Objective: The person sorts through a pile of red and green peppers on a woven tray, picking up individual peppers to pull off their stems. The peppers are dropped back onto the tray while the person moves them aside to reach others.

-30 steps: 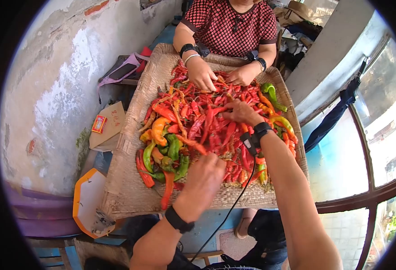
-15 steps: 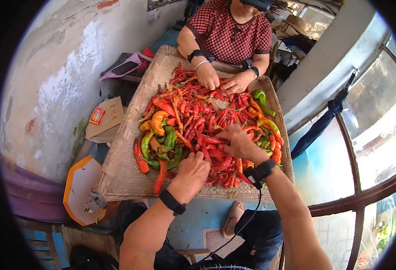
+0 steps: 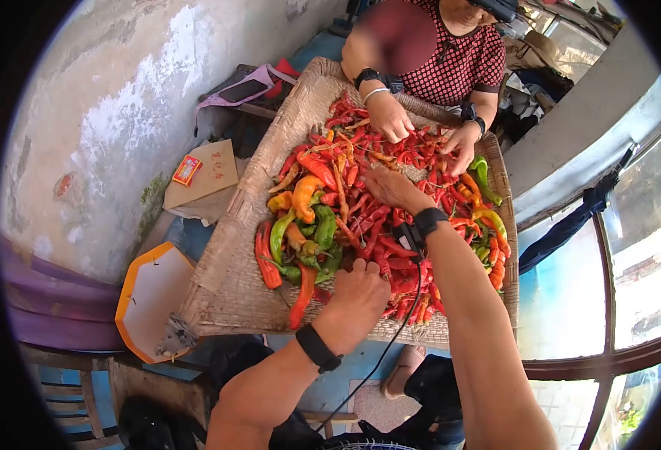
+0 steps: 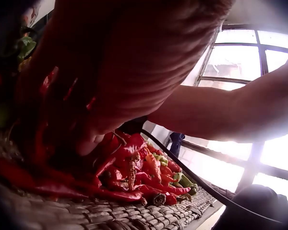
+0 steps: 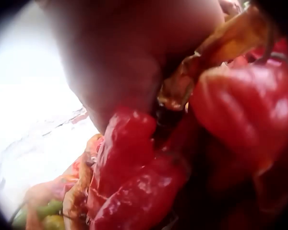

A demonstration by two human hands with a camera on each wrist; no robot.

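Observation:
Red peppers (image 3: 372, 225) lie heaped on a woven tray (image 3: 229, 259), with orange ones (image 3: 306, 196) and green ones (image 3: 324, 225) on its left side. My left hand (image 3: 357, 300) is at the heap's near edge, knuckles up and fingers bent down. In the left wrist view, this hand (image 4: 120, 62) covers red peppers (image 4: 129, 172); whether it grips one is hidden. Farther up the heap, my right hand (image 3: 394, 187) reaches over the peppers with relaxed fingers. Its blurred underside (image 5: 134, 62) is close against red peppers (image 5: 134, 191) in the right wrist view.
Across the tray sits another person (image 3: 450, 60), both hands at the far peppers. A black cable (image 3: 379, 367) runs from my right wrist. Left are a cardboard piece (image 3: 214, 174) and an orange-rimmed container (image 3: 147, 300); a folded umbrella (image 3: 570, 225) hangs at the right.
My right hand has moved up and left across the heap. My left hand stays near the front peppers. The other person's hands have moved apart, and the head view has shifted.

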